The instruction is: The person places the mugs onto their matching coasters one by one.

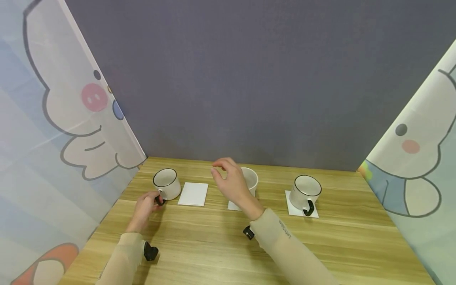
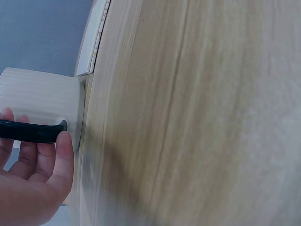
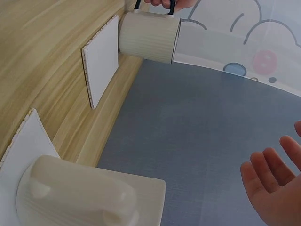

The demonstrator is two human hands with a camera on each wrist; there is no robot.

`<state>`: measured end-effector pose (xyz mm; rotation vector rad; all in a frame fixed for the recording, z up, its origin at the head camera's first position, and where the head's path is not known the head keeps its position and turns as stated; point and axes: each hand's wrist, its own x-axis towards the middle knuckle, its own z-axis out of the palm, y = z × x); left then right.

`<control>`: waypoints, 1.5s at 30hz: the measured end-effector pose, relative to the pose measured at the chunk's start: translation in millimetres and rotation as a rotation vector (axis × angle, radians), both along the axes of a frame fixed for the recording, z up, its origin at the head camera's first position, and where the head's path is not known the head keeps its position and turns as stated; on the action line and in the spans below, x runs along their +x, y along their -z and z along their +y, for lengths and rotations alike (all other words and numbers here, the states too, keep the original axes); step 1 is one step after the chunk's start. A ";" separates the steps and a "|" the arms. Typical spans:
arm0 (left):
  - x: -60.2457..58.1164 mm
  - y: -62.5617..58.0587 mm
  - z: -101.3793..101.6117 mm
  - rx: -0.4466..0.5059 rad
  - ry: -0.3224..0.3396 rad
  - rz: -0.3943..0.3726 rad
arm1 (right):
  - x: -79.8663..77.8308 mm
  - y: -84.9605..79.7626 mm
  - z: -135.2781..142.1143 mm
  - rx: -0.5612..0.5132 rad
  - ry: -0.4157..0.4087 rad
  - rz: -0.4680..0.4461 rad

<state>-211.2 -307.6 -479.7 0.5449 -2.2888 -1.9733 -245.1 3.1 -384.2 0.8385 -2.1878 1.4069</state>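
Note:
My left hand (image 1: 144,208) holds the black handle (image 2: 30,131) of a white ribbed mug (image 1: 170,189) with a dark rim, at the left of the table. That mug stands upright on the wood, close beside a bare white square coaster (image 1: 193,194). Above the middle of the table my right hand (image 1: 231,182) is raised, fingers loosely bent and apart, with nothing in them. Partly behind it, an all-white mug (image 1: 251,180) stands on another coaster (image 1: 233,206); the right wrist view shows its white handle (image 3: 84,183).
Farther right, a black-rimmed mug (image 1: 303,196) with a black handle sits on a third coaster (image 1: 293,211). A grey panel (image 1: 249,87) rises behind the wooden table (image 1: 199,245). Cartoon-printed curtains (image 1: 46,166) flank both sides.

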 end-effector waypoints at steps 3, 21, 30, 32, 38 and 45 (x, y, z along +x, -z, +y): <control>0.2 -1.0 0.8 -0.005 -0.002 0.004 | -2.7 0.5 -2.8 0.013 -0.002 -0.002; 0.6 -2.8 4.2 -0.017 -0.009 0.011 | -16.7 7.4 -17.2 0.087 0.010 -0.121; 0.5 -0.5 3.1 -0.011 -0.013 0.014 | -23.5 15.0 -26.4 0.168 0.041 -0.158; 1.0 -0.6 3.5 -0.013 -0.014 0.017 | -24.3 17.0 -28.2 0.171 0.040 -0.162; 2.0 -1.3 4.1 -0.006 -0.015 0.019 | -26.6 22.6 -34.9 0.160 0.023 -0.180; 1.1 -0.7 3.6 -0.008 -0.014 0.021 | -29.5 31.3 -41.0 0.200 0.043 -0.204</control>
